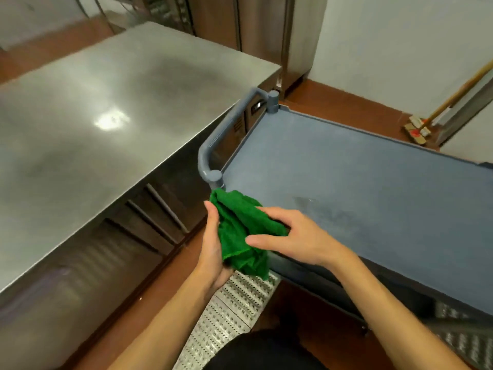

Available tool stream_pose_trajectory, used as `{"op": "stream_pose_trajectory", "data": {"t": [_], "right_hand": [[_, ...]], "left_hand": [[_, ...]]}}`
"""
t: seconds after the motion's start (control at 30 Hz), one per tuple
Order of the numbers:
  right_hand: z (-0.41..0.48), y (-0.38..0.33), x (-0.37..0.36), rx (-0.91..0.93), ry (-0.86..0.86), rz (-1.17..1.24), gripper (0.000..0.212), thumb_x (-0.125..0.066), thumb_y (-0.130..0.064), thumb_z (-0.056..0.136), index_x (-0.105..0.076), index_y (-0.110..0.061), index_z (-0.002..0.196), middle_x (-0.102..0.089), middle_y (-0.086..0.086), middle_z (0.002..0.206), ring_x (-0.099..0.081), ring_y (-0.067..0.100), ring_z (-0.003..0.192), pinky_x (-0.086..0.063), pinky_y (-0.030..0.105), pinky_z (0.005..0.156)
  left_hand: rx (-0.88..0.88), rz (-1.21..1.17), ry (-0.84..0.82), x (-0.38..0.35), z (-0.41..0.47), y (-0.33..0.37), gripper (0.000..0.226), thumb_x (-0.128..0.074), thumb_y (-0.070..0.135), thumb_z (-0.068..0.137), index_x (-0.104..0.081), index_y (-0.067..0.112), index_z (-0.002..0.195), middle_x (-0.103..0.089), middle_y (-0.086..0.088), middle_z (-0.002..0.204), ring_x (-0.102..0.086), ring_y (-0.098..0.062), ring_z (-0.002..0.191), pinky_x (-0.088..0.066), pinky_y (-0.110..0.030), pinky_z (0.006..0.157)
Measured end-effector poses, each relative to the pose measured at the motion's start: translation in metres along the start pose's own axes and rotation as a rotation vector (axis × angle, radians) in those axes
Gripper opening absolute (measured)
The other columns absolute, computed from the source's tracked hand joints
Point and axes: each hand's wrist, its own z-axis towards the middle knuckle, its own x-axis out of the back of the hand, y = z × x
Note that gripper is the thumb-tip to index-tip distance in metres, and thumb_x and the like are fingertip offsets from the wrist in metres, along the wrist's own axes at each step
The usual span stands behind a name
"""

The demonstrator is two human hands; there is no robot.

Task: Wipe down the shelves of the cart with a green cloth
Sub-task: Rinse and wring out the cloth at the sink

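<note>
The thumb of the right hand (296, 236) lies stretched across the green cloth (238, 225), and its fingers bend over the upper side of the cloth, so the fabric is pinched between them. The left hand (213, 252) cups the cloth from the other side. Its thumb stands up along the left edge of the fabric, and the other fingers are hidden behind the folds. The cloth is crumpled into a loose bundle between the two hands. Its lower end hangs down under the left palm.

The bundle is at the near left corner of the cart (360, 188), just beside the corner post of the grey handle (221, 134). I cannot tell if the cloth touches the top shelf. This shelf is grey-blue with a raised rim, and there is a darker smear (314, 206) on it, near the right hand.

To the left of the cart stands a steel table (106, 102) with a shiny top. Under the hands, a perforated metal grate (234, 311) lies in the red-brown floor. Far behind the cart, a broom (418, 128) leans on the white wall.
</note>
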Motion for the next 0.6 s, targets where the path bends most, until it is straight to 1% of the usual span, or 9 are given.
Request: {"op": "stream_pose_trajectory", "data": {"t": [0.07, 0.13, 0.2, 0.27, 0.33, 0.43, 0.47, 0.53, 0.6], "right_hand": [[0.008, -0.020, -0.034, 0.066, -0.028, -0.082, 0.059, -0.066, -0.063, 0.080, -0.056, -0.039, 0.133, -0.057, -0.021, 0.133, -0.051, -0.005, 0.123, -0.042, 0.030, 0.107], [0.013, -0.041, -0.067, 0.140, -0.032, -0.092, 0.051, -0.056, -0.059, 0.087, -0.055, -0.039, 0.134, -0.056, -0.023, 0.132, -0.048, -0.008, 0.124, -0.038, 0.022, 0.107], [0.018, -0.062, -0.104, 0.186, -0.019, -0.023, 0.044, -0.049, -0.050, 0.094, -0.056, -0.035, 0.135, -0.060, -0.017, 0.128, -0.053, -0.006, 0.117, -0.039, 0.017, 0.100], [0.024, -0.079, -0.141, 0.219, 0.011, 0.104, 0.044, -0.048, -0.042, 0.096, -0.054, -0.027, 0.137, -0.063, -0.010, 0.126, -0.058, -0.006, 0.110, -0.042, 0.014, 0.094], [0.030, -0.095, -0.178, 0.250, 0.008, 0.206, 0.045, -0.050, -0.038, 0.097, -0.050, -0.022, 0.140, -0.061, -0.006, 0.130, -0.055, -0.002, 0.119, -0.042, 0.012, 0.097], [0.041, -0.116, -0.240, 0.191, -0.048, 0.302, 0.055, -0.049, -0.050, 0.093, -0.046, -0.028, 0.142, -0.054, -0.011, 0.139, -0.046, -0.006, 0.128, -0.039, 0.010, 0.100], [0.046, -0.122, -0.264, 0.144, -0.072, 0.327, 0.060, -0.049, -0.058, 0.089, -0.045, -0.031, 0.143, -0.051, -0.014, 0.141, -0.045, -0.007, 0.129, -0.038, 0.013, 0.105], [0.055, -0.132, -0.309, 0.011, -0.126, 0.381, 0.075, -0.054, -0.075, 0.078, -0.042, -0.039, 0.143, -0.049, -0.017, 0.143, -0.044, 0.001, 0.132, -0.035, 0.034, 0.114], [0.057, -0.143, -0.354, -0.073, -0.221, 0.458, 0.088, -0.060, -0.079, 0.069, -0.037, -0.042, 0.144, -0.050, -0.015, 0.140, -0.048, 0.008, 0.131, -0.038, 0.044, 0.112]], "left_hand": [[-0.048, -0.033, 0.041, 0.031, -0.020, 0.024, 0.086, -0.032, 0.076, 0.088, -0.057, 0.009, 0.135, -0.057, -0.021, 0.137, -0.054, -0.036, 0.128, -0.040, -0.054, 0.109], [-0.109, -0.038, 0.064, 0.058, -0.045, 0.048, 0.085, -0.029, 0.075, 0.089, -0.056, 0.010, 0.136, -0.059, -0.019, 0.136, -0.056, -0.033, 0.126, -0.047, -0.050, 0.103], [-0.184, -0.025, 0.100, 0.084, -0.072, 0.071, 0.083, -0.027, 0.074, 0.090, -0.056, 0.011, 0.136, -0.062, -0.018, 0.132, -0.059, -0.032, 0.123, -0.053, -0.047, 0.097], [-0.249, -0.017, 0.147, 0.110, -0.100, 0.093, 0.081, -0.028, 0.073, 0.090, -0.054, 0.014, 0.139, -0.061, -0.016, 0.134, -0.059, -0.031, 0.124, -0.048, -0.050, 0.103], [-0.308, -0.024, 0.193, 0.135, -0.129, 0.111, 0.078, -0.032, 0.073, 0.091, -0.051, 0.016, 0.141, -0.059, -0.015, 0.137, -0.057, -0.031, 0.127, -0.040, -0.053, 0.110], [-0.394, -0.039, 0.270, 0.171, -0.176, 0.129, 0.075, -0.038, 0.070, 0.090, -0.057, 0.014, 0.136, -0.062, -0.014, 0.134, -0.058, -0.031, 0.125, -0.039, -0.053, 0.110], [-0.424, -0.042, 0.306, 0.182, -0.191, 0.133, 0.074, -0.039, 0.069, 0.089, -0.059, 0.014, 0.134, -0.063, -0.014, 0.132, -0.059, -0.030, 0.123, -0.041, -0.052, 0.109], [-0.479, -0.064, 0.385, 0.204, -0.220, 0.139, 0.072, -0.041, 0.068, 0.088, -0.062, 0.013, 0.130, -0.065, -0.014, 0.129, -0.061, -0.030, 0.121, -0.045, -0.049, 0.105], [-0.531, -0.101, 0.483, 0.224, -0.249, 0.145, 0.069, -0.040, 0.065, 0.091, -0.064, 0.011, 0.127, -0.068, -0.014, 0.125, -0.064, -0.029, 0.117, -0.049, -0.045, 0.099]]}}
